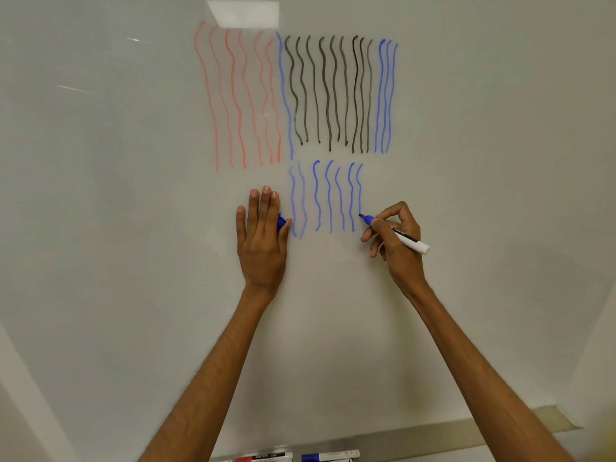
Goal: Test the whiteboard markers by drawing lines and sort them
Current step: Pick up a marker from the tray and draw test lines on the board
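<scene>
My right hand point(393, 243) grips a blue whiteboard marker point(398, 233) with a white barrel, and its tip touches the whiteboard point(133, 228) at the lower end of a wavy blue line point(359, 191). My left hand point(261, 235) lies flat against the board with the marker's blue cap point(281, 222) tucked between thumb and forefinger. Above are wavy red lines point(233, 98), black lines point(328, 91) and blue lines point(385, 95). Several more blue lines point(320, 198) run between my hands.
On the ledge point(433, 438) under the board lie a red-capped marker point(263, 457) and a blue-capped marker point(330, 456), partly cut off by the frame's bottom edge. A ceiling light reflects point(245, 13) at the board's top.
</scene>
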